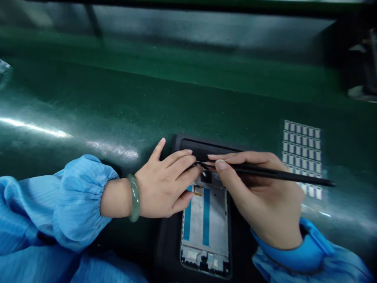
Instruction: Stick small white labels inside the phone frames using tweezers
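An opened phone frame [216, 220], with a silver inner plate and two blue strips, lies in a black tray [167, 243]. Across its upper left edge rests my left hand [167, 182], fingers stretched out and spread. Black tweezers [271, 173] are pinched in my right hand [259, 192], over the phone's upper end. Their tips point left and reach the fingertips of my left hand. Whether the tips hold a small part cannot be made out. An orange flex connector [197, 191] shows near my left thumb. Fingers hide much of the phone's top end.
To the right, a clear sheet [302, 147] bears rows of small pale rectangular pieces on the green work mat [132, 102]. A dark object [365, 63] stands at the far right. Some clear plastic [4, 70] lies at the left edge.
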Motion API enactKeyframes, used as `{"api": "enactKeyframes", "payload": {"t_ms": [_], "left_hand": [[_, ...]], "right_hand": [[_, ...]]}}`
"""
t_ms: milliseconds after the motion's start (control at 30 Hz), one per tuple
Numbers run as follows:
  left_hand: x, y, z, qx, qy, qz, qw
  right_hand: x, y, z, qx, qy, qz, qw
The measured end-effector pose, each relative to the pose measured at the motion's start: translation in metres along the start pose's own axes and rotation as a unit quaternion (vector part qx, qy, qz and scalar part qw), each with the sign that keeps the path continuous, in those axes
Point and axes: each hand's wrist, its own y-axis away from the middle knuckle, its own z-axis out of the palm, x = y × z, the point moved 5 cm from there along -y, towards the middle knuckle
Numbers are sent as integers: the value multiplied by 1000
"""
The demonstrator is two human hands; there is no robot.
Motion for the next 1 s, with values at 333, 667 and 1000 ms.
{"api": "enactKeyframes", "payload": {"t_ms": [333,667,1000], "left_hand": [[1,0,-1,-1,0,0,1000],[0,0,2,12,0,-5,1000],[0,0,3,11,2,-7,1000]], "right_hand": [[-1,2,-2,17,7,-20,1000],[-2,2,0,7,11,-48,999],[-5,1,-1,-3,9,-57,998]]}}
